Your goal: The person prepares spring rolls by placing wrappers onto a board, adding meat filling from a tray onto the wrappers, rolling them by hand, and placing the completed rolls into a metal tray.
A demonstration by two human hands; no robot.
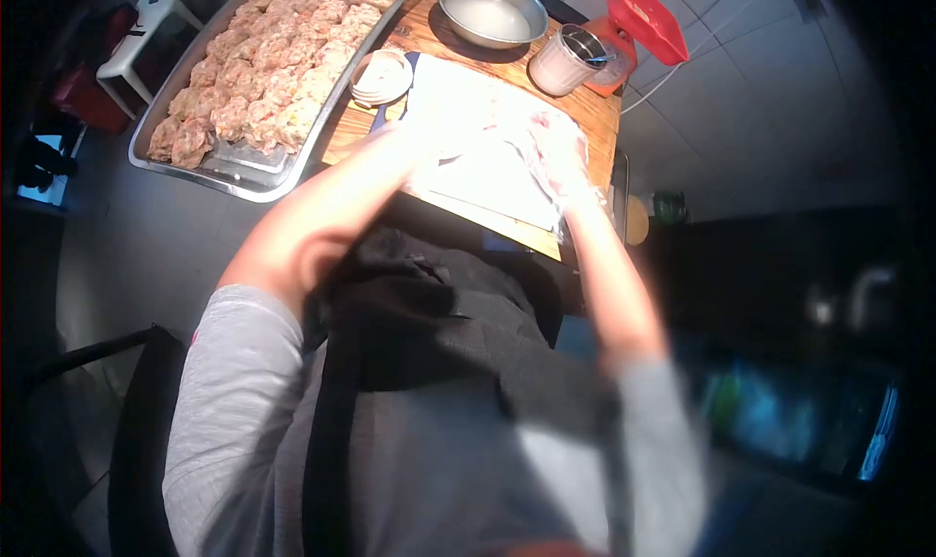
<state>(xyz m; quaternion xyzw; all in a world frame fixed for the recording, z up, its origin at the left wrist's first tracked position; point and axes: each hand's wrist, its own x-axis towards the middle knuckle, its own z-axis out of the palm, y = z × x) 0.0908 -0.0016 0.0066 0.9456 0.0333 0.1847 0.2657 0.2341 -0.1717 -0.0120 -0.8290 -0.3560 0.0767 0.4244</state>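
My left hand (437, 136) is over a white board (487, 181) on the wooden table; glare washes out its fingers, so I cannot tell whether they are open or closed. At the right side of the board, my right hand (564, 157) is curled, with what looks like a clear plastic glove crinkled at the wrist. Whatever it holds, if anything, is lost in the bright light. Beyond my left forearm stands a small stack of pale round dishes or wrappers (381, 77), beside a dark blue handle (382, 118).
A metal tray (283, 181) of raw, lumpy meat portions (258, 64) lies at the left. Behind the board are a steel bowl (492, 16) of whitish liquid, a tub (564, 61) and a red scale (643, 16) near the tiled wall. A white stool (146, 40) stands far left.
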